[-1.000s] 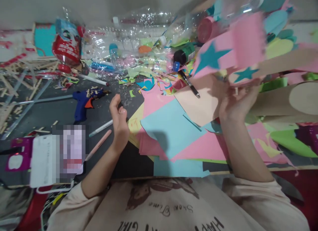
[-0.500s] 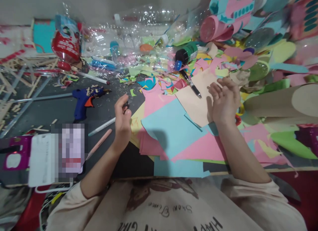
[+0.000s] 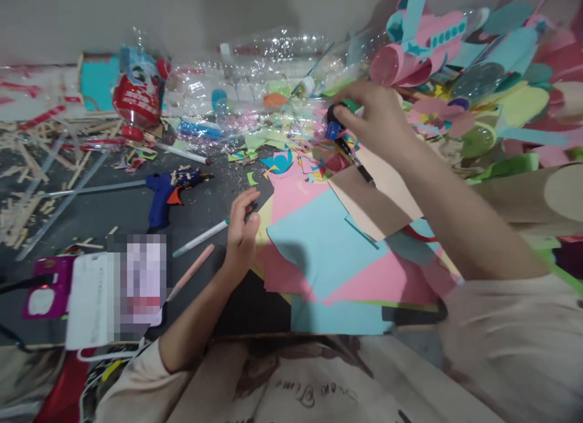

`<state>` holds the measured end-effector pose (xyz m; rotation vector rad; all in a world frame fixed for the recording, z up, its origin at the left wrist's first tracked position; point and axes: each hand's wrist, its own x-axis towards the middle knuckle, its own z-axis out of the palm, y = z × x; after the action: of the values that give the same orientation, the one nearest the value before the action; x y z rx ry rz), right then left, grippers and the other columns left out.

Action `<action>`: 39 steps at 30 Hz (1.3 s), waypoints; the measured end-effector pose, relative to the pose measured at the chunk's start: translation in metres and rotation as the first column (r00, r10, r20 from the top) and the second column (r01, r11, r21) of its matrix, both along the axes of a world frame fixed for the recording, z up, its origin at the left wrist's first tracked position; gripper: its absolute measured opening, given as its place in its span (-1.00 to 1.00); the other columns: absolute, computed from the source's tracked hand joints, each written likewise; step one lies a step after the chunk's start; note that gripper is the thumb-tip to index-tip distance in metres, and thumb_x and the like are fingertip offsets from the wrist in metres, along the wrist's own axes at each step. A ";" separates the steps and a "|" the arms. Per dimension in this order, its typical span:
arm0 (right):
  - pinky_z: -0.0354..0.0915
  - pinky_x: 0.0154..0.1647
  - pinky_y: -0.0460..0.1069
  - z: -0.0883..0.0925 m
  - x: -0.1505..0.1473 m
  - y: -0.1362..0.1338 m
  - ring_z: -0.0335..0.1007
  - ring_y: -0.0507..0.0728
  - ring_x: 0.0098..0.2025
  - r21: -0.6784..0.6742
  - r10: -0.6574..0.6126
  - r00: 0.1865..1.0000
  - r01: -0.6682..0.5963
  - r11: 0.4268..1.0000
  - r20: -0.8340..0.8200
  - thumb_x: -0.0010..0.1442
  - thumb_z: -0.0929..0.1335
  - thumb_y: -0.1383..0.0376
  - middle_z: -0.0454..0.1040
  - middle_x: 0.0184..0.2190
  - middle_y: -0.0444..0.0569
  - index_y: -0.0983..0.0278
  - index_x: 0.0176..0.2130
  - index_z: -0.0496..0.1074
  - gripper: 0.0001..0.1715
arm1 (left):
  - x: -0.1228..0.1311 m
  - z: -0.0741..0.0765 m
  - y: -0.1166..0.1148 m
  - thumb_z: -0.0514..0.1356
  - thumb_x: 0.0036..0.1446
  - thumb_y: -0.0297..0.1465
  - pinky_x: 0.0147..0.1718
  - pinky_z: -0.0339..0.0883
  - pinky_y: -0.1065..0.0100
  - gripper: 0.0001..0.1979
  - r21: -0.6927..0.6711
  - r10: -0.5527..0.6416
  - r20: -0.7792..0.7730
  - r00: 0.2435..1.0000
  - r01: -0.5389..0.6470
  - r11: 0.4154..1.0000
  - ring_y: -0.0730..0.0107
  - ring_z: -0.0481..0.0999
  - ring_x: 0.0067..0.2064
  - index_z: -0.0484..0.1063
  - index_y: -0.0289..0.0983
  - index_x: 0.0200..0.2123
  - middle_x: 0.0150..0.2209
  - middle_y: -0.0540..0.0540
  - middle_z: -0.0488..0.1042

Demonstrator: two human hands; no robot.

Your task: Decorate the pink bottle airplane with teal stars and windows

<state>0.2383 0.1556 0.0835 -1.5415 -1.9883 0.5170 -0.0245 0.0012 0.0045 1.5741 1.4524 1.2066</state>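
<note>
My right hand (image 3: 371,116) reaches over the dark green bottle (image 3: 348,105) with the blue cap (image 3: 333,130), its thumb and fingers closed around the bottle's near end. My left hand (image 3: 243,229) is raised beside the paper stack, palm inward and fingers apart, with nothing in it. Blue paper (image 3: 323,241) lies over pink sheets (image 3: 382,277) between my arms. A beige sheet (image 3: 387,204) lies under my right forearm, with a black pen (image 3: 362,168) across its upper left corner. Red-handled scissors (image 3: 416,235) are partly hidden by my forearm.
A blue glue gun (image 3: 160,195), a white marker (image 3: 200,238) and a pink marker (image 3: 191,270) lie on the left. Clear plastic bottles (image 3: 191,86) and paper scraps line the back. A beige roll (image 3: 514,189) is at the right.
My right hand has moved up and left from over the beige sheet onto the green bottle. The view has shifted slightly, and my left hand stays open beside the papers.
</note>
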 end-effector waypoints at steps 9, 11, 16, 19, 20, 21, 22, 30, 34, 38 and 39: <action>-0.23 0.42 0.32 -0.023 -0.016 0.107 -0.01 0.38 0.44 0.000 -0.114 0.992 0.114 0.994 0.063 -0.17 0.36 0.82 0.43 0.23 0.06 0.41 -0.44 0.31 -0.59 | -0.001 -0.001 0.000 0.00 0.34 -0.06 0.07 0.40 0.06 -0.58 0.037 -0.049 -0.056 0.997 0.051 0.998 0.08 0.43 0.19 0.44 -0.15 0.04 0.14 -0.20 0.46; -0.19 0.41 0.27 -0.026 -0.012 0.108 0.00 0.37 0.44 0.003 -0.117 0.990 0.117 0.993 0.083 -0.14 0.39 0.78 0.41 0.23 0.03 0.43 -0.42 0.34 -0.65 | 0.000 -0.001 -0.001 -0.01 0.35 -0.06 0.07 0.39 0.07 -0.58 0.046 -0.048 -0.063 0.997 0.051 0.998 0.09 0.43 0.19 0.44 -0.15 0.05 0.14 -0.20 0.46; -0.12 0.39 0.36 -0.016 -0.015 0.094 -0.07 0.49 0.43 0.006 -0.159 0.966 0.161 0.987 0.203 -0.10 0.47 0.67 0.19 0.34 0.26 0.59 0.07 0.37 -0.29 | 0.000 -0.004 0.000 0.00 0.35 -0.08 0.06 0.40 0.10 -0.59 0.050 -0.066 -0.067 0.996 0.069 0.996 0.09 0.43 0.18 0.43 -0.17 0.06 0.13 -0.20 0.46; -0.13 0.39 0.36 -0.005 -0.023 0.081 -0.04 0.53 0.41 0.000 -0.176 0.948 0.182 0.983 0.266 -0.02 0.47 0.64 0.17 0.32 0.42 0.69 0.19 0.27 -0.20 | -0.002 -0.007 0.000 0.02 0.34 -0.10 0.06 0.40 0.11 -0.59 0.037 -0.057 -0.055 0.997 0.059 0.998 0.10 0.44 0.17 0.40 -0.18 0.09 0.14 -0.20 0.45; -0.14 0.41 0.33 -0.001 -0.026 0.077 -0.02 0.51 0.40 0.001 -0.173 0.945 0.180 0.984 0.276 0.00 0.48 0.59 0.18 0.31 0.43 0.70 0.21 0.24 -0.19 | -0.002 -0.007 0.001 0.03 0.33 -0.11 0.05 0.40 0.12 -0.59 0.031 -0.050 -0.043 0.998 0.051 0.998 0.11 0.45 0.16 0.38 -0.18 0.12 0.15 -0.20 0.44; -0.14 0.42 0.29 0.004 -0.027 0.071 -0.01 0.48 0.40 0.010 -0.169 0.945 0.173 0.985 0.281 0.03 0.48 0.54 0.18 0.32 0.41 0.70 0.23 0.22 -0.17 | -0.002 -0.008 0.001 0.04 0.33 -0.13 0.05 0.40 0.12 -0.58 0.023 -0.042 -0.025 0.999 0.042 0.999 0.13 0.46 0.15 0.35 -0.17 0.14 0.16 -0.20 0.43; -0.12 0.42 0.27 0.008 -0.028 0.065 0.00 0.45 0.40 0.026 -0.161 0.946 0.160 0.987 0.281 0.07 0.48 0.48 0.18 0.33 0.38 0.69 0.25 0.19 -0.16 | -0.002 -0.008 0.001 0.05 0.32 -0.13 0.06 0.40 0.12 -0.57 0.016 -0.034 -0.003 0.999 0.034 0.999 0.14 0.46 0.14 0.32 -0.17 0.16 0.17 -0.20 0.43; -0.08 0.43 0.36 0.005 -0.029 -0.072 -0.01 0.37 0.44 0.345 0.027 0.929 -0.163 0.924 0.368 0.28 0.37 0.11 0.15 0.40 0.19 0.24 0.31 0.16 -0.29 | -0.001 -0.008 0.001 0.08 0.33 -0.12 -0.02 0.48 0.16 -0.58 0.047 -0.111 0.191 0.975 0.104 0.993 0.22 0.56 0.03 0.30 -0.09 0.18 0.11 -0.18 0.46; 0.27 0.25 0.23 -0.025 -0.045 -0.161 0.25 0.27 0.26 0.405 0.112 0.925 -0.265 0.875 0.363 0.32 0.31 0.31 0.36 0.22 0.07 0.08 0.32 0.13 -0.36 | -0.003 -0.001 -0.006 0.06 0.33 -0.02 -0.06 0.53 0.20 -0.47 0.134 -0.379 0.221 0.899 0.357 0.925 0.22 0.57 0.01 0.23 -0.07 0.28 0.12 -0.23 0.44; 0.36 0.10 0.14 -0.051 -0.059 -0.187 0.33 0.24 0.10 0.397 0.056 0.951 -0.180 0.900 0.304 0.33 0.32 0.32 0.37 0.06 0.07 -0.01 0.39 0.05 -0.25 | -0.005 0.009 -0.012 0.12 0.26 0.05 -0.11 0.57 0.25 -0.40 0.106 -0.496 0.089 0.864 0.487 0.867 0.12 0.50 0.13 0.25 -0.04 0.29 0.31 -0.25 0.21; 0.37 0.09 0.14 -0.055 -0.061 -0.184 0.34 0.24 0.09 0.387 0.052 0.959 -0.161 0.908 0.278 0.34 0.30 0.32 0.35 0.05 0.07 -0.04 0.41 -0.01 -0.23 | -0.005 0.010 -0.012 0.14 0.25 0.05 -0.13 0.58 0.26 -0.39 0.092 -0.490 0.045 0.871 0.485 0.870 0.10 0.48 0.15 0.26 -0.04 0.28 0.35 -0.25 0.14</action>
<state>0.1775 -0.0288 0.0288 -1.2927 -2.2140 -0.0740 -0.0293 -0.0104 0.0148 1.7945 0.8880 1.0058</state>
